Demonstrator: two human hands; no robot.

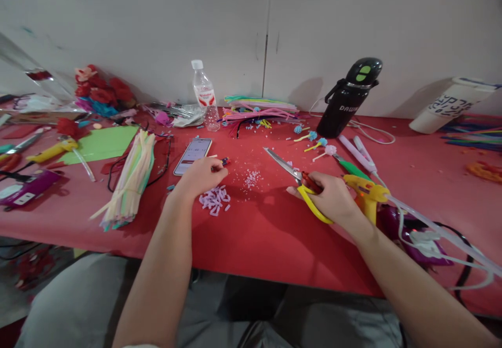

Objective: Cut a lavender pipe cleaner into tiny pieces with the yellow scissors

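My right hand (331, 196) is closed around a pair of scissors (283, 164) with yellow and red handles. The blades point away to the upper left, over the table. My left hand (202, 176) has its fingers curled beside the phone (193, 155). At its fingertips shows a small dark-and-red object (225, 162), whose kind is unclear. Just below that hand lies a heap of short lilac pieces (214, 200). Between the hands is a scatter of tiny pale lilac bits (251, 179).
A yellow glue gun (366, 191) with cables sits right of my right hand. Behind stand a plastic bottle (206, 97), a black flask (349, 97) and a white cup (451, 105). Fuzzy stems (131, 181) lie bundled at left; small blue-and-pink flowers (321, 143) lie near the flask.
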